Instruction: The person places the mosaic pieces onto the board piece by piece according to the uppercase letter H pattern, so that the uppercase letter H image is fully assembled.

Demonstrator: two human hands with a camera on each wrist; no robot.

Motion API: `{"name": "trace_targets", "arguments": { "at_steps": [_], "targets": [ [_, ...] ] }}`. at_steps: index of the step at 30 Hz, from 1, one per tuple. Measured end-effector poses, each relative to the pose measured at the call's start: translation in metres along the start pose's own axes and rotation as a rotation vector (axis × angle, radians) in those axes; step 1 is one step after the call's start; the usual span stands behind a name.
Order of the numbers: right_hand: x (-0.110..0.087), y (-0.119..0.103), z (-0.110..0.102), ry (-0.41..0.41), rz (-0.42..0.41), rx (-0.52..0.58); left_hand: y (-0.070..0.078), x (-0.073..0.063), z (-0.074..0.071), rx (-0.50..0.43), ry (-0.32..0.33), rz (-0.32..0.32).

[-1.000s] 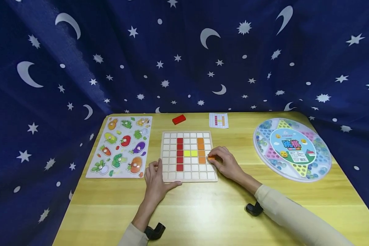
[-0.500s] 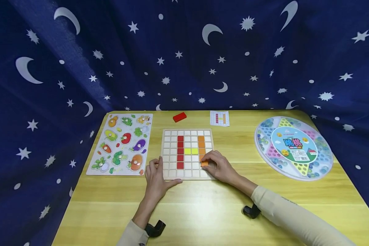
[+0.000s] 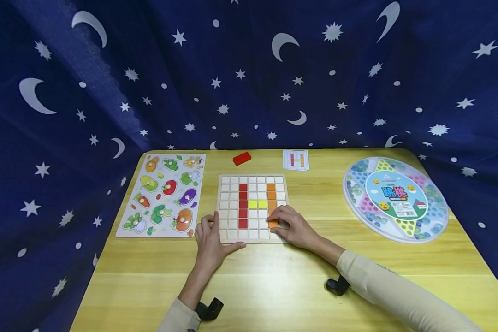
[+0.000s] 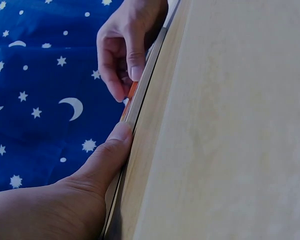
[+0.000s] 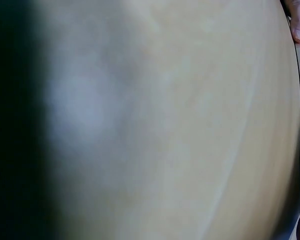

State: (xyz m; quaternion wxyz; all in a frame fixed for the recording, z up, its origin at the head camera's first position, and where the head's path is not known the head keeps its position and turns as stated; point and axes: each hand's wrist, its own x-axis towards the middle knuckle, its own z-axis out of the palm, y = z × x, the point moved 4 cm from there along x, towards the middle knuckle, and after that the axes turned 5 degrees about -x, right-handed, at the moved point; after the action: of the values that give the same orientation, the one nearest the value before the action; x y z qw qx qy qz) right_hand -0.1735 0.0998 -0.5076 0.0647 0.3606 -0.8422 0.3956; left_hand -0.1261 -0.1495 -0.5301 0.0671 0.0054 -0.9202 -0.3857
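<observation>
A wooden grid board [image 3: 233, 240] lies on the table, with a red column of tiles [image 3: 243, 203], two yellow tiles [image 3: 257, 204] and an orange column [image 3: 271, 194]. My right hand [image 3: 295, 227] pinches an orange tile [image 3: 272, 224] between thumb and fingertips at the near end of that column; in the left wrist view the tile [image 4: 133, 89] shows as a thin orange edge under the fingertips. At the board's near left corner my left hand [image 3: 209, 246] holds its index finger along the left side and its straight thumb [image 4: 110, 150] against the front edge.
A vegetable peg puzzle [image 3: 159, 198] lies left of the board. Behind it are a red block [image 3: 242, 158] and a printed pattern card [image 3: 296, 160]. A round Chinese checkers set [image 3: 396, 199] sits at the right. A starry blue curtain [image 3: 232, 50] hangs behind the table.
My right hand has carried the orange tile left from the board's right edge to the near end of the orange column. The left hand has stayed at the board's corner.
</observation>
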Motion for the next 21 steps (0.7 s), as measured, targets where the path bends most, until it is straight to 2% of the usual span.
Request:
{"name": "trace_targets", "arguments": {
  "at_steps": [5, 13, 21],
  "targets": [
    [-0.002, 0.003, 0.001, -0.02, 0.011, -0.002, -0.001, -0.001, 0.001, -0.004, 0.005, 0.008],
    [0.001, 0.009, -0.004, -0.062, -0.014, -0.031, 0.001, -0.001, 0.001, -0.004, 0.014, 0.022],
    [0.004, 0.014, -0.003, -0.124, -0.024, 0.038, -0.001, -0.001, 0.001, -0.019, 0.003, 0.004]
  ]
}}
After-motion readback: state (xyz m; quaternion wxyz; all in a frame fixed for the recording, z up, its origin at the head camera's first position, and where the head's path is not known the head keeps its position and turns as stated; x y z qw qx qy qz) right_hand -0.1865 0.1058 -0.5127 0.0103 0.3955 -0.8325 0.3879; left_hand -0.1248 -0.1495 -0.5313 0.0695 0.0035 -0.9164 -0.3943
